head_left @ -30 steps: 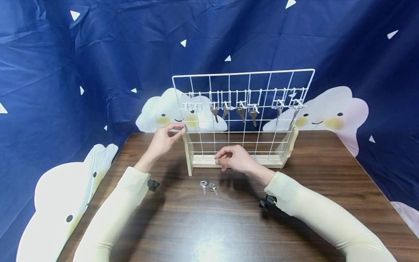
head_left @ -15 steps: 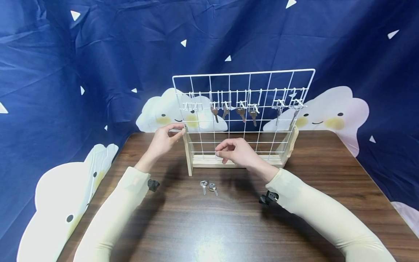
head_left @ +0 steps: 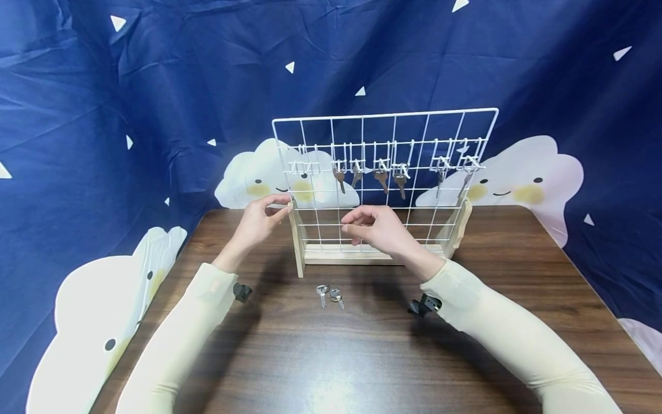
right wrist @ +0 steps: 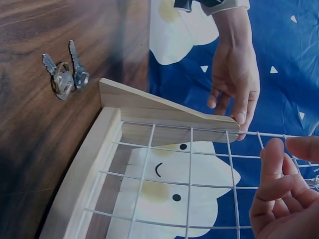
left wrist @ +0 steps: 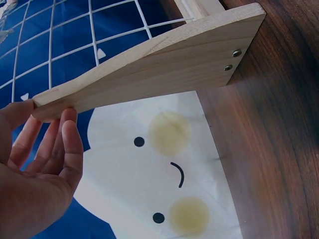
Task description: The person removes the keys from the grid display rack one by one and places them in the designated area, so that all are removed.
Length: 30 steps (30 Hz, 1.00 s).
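A white wire grid (head_left: pixel 362 117) stands upright in a wooden frame on the table. My left hand (head_left: pixel 258 221) pinches the upper end of the frame's left side panel (left wrist: pixel 149 69), thumb on one face and fingers on the other. My right hand (head_left: pixel 380 227) hovers before the lower part of the grid, its fingers loosely bent; nothing shows between thumb and fingertips in the right wrist view. On the table in front of the frame lie two silver keys: a left key (head_left: pixel 322 290) and a right key (head_left: pixel 336 296), with a ring visible.
Several keys (head_left: pixel 381 179) hang from white hooks across the grid's middle and right. Hooks (head_left: pixel 305 168) at the left bear no keys. A wooden crossbar (head_left: pixel 331 257) joins the frame's sides. Behind the brown table (head_left: pixel 289 345) hangs a blue cloth (head_left: pixel 207 86) with clouds.
My right hand has risen from near the crossbar to higher before the grid, shifting slightly right. The left hand, the frame and the keys on the table have stayed put.
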Motion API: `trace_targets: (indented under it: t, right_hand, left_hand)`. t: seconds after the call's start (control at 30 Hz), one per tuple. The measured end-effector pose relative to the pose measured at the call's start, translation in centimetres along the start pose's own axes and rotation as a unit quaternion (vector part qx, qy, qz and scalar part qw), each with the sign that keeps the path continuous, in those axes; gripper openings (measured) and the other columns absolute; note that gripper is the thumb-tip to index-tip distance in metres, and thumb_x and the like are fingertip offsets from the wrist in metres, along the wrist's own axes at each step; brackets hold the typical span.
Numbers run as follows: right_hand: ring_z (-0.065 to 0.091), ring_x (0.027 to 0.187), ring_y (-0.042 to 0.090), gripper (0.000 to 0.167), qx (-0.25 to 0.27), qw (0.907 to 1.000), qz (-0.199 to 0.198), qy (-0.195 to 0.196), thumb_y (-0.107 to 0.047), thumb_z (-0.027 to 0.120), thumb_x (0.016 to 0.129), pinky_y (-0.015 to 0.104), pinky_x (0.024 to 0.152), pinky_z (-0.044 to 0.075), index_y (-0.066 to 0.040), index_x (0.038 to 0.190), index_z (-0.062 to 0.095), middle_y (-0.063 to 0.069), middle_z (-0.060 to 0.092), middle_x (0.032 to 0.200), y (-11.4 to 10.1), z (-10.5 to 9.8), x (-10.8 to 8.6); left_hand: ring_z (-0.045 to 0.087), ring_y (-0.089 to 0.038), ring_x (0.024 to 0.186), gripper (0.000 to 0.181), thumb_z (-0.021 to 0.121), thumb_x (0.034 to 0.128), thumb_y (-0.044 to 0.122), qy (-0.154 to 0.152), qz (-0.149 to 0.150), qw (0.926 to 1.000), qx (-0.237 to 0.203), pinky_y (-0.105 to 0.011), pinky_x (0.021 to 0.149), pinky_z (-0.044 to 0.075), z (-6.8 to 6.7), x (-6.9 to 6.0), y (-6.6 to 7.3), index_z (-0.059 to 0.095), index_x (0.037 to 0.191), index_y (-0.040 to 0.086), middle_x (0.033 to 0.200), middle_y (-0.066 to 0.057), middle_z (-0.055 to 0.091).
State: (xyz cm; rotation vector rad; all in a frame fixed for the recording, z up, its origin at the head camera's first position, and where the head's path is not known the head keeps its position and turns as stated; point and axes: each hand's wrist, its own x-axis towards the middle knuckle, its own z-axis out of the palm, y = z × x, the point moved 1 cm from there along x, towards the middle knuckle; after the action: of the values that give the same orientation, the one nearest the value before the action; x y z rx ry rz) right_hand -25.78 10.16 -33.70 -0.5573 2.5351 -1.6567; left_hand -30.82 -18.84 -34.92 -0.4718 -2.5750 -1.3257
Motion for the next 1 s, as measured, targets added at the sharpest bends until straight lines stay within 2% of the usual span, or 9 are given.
trace_targets:
  t: [0.13, 0.33, 0.57, 0.77, 1.0]
  right_hand:
    - [0.073, 0.075, 0.033, 0.020, 0.006, 0.9999, -0.009, 0.011, -0.022, 0.074, 0.090, 0.027, 0.060, 0.053, -0.008, 0.105, 0.073, 0.007, 0.076, 0.089, -0.5, -0.1, 0.2]
    - [0.073, 0.071, 0.023, 0.019, 0.003, 0.9996, -0.020, 0.020, -0.023, 0.073, 0.090, 0.028, 0.060, 0.051, -0.012, 0.105, 0.073, 0.008, 0.076, 0.090, -1.2, -0.3, 0.6]
    - [0.072, 0.071, 0.026, 0.021, 0.019, 0.9990, -0.022, 0.033, -0.025, 0.075, 0.089, 0.024, 0.053, 0.044, -0.012, 0.106, 0.072, 0.013, 0.075, 0.093, -1.9, -0.7, 0.8]
    - [0.071, 0.066, 0.016, 0.020, 0.026, 0.9981, -0.031, 0.045, -0.023, 0.074, 0.090, 0.023, 0.049, 0.043, -0.011, 0.107, 0.072, 0.000, 0.075, 0.086, -2.6, -1.0, 1.0]
    - [0.071, 0.066, 0.021, 0.017, 0.044, 0.9952, -0.043, 0.077, -0.018, 0.074, 0.090, 0.022, 0.048, 0.042, -0.010, 0.105, 0.072, 0.000, 0.076, 0.088, -3.0, -1.4, 1.4]
  left_hand:
    - [0.073, -0.030, 0.099, 0.032, 0.070, 0.0950, 0.026, 0.001, 0.001, 1.0000, 0.001, -0.020, 0.067, 0.054, 0.0, 0.0, 0.0, 0.068, 0.123, 0.009, 0.121, -0.012, 0.071]
    - [0.072, -0.033, 0.100, 0.032, 0.070, 0.0948, 0.025, 0.000, 0.001, 1.0000, -0.007, -0.018, 0.066, 0.054, 0.0, 0.0, 0.0, 0.069, 0.122, 0.009, 0.121, -0.012, 0.071]
    - [0.073, -0.031, 0.099, 0.032, 0.070, 0.0948, 0.025, 0.002, 0.005, 1.0000, 0.001, -0.018, 0.066, 0.054, 0.1, 0.0, 0.0, 0.069, 0.122, 0.009, 0.121, -0.012, 0.072]
    - [0.074, -0.030, 0.098, 0.032, 0.070, 0.0949, 0.025, 0.003, 0.009, 0.9999, 0.007, -0.021, 0.067, 0.055, 0.0, 0.0, 0.1, 0.069, 0.122, 0.009, 0.121, -0.012, 0.072]
    - [0.074, -0.030, 0.097, 0.033, 0.070, 0.0945, 0.027, 0.002, 0.006, 1.0000, 0.007, -0.022, 0.066, 0.055, -0.1, 0.0, 0.0, 0.069, 0.122, 0.010, 0.120, -0.012, 0.072]
